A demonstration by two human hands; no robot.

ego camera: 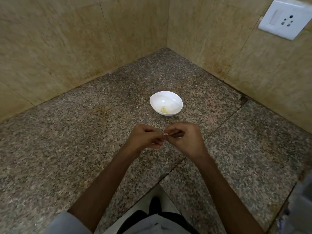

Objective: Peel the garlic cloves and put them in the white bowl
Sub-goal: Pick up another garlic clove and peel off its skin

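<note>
A white bowl [166,100] stands on the speckled granite counter [84,129], a little beyond my hands. Inside it lie a few pale peeled garlic cloves [164,110]. My left hand [145,138] and my right hand [184,139] meet above the counter in front of the bowl, fingers curled. Between their fingertips they pinch a small whitish garlic clove [165,135], mostly hidden by the fingers.
Beige tiled walls [67,44] close the corner behind the counter. A white socket plate [285,17] sits on the right wall. Small pale peel scraps [143,151] lie on the counter under my left hand. The counter's front edge forms a notch near my body.
</note>
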